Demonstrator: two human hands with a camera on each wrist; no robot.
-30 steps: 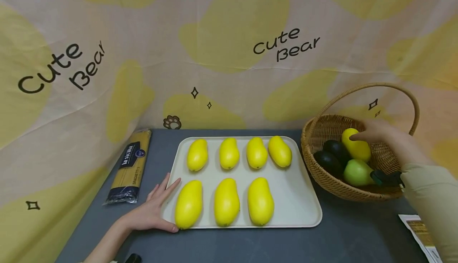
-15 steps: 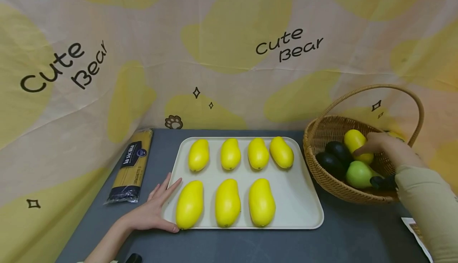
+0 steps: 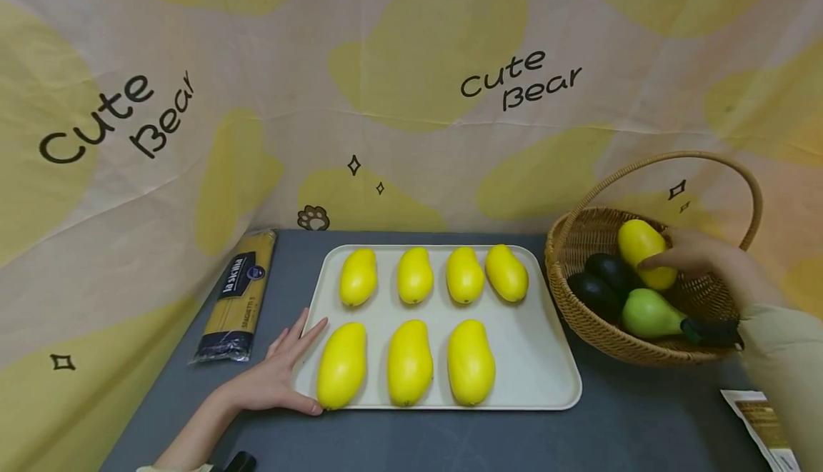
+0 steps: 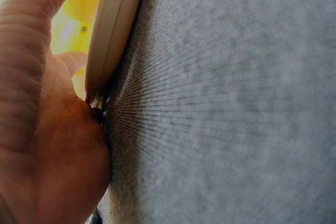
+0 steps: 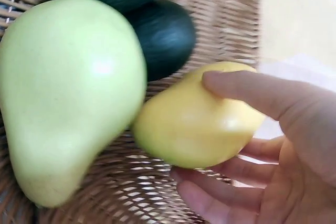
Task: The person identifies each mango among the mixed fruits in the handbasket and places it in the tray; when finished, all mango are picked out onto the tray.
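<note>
In the basket (image 3: 581, 329) at the right, my right hand (image 3: 704, 254) grips a yellow mango (image 5: 194, 124), thumb on top and fingers curled around its underside. Beside it lie a pale green pear (image 5: 68, 87) and dark green avocado-like fruits (image 3: 594, 295). My left hand (image 3: 276, 379) rests with spread fingers at the left edge of a white tray (image 3: 534, 372); the thumb is at its front left corner. In the left wrist view, the palm (image 4: 63, 156) is right by the tray's rim (image 4: 113, 30). Several yellow mangoes (image 3: 409, 363) lie on the tray in two rows.
A pack of spaghetti (image 3: 238, 293) lies left of the tray. The basket's tall arched handle (image 3: 691, 154) rises over the right arm. A printed packet (image 3: 759, 415) lies at the front right, partly behind the sleeve. A patterned cloth (image 3: 398, 101) hangs behind the grey table (image 3: 450, 443).
My right hand first shifted right in the basket, then came back around the mango, which sits slightly higher and more upright. The left hand and the tray mangoes stayed put.
</note>
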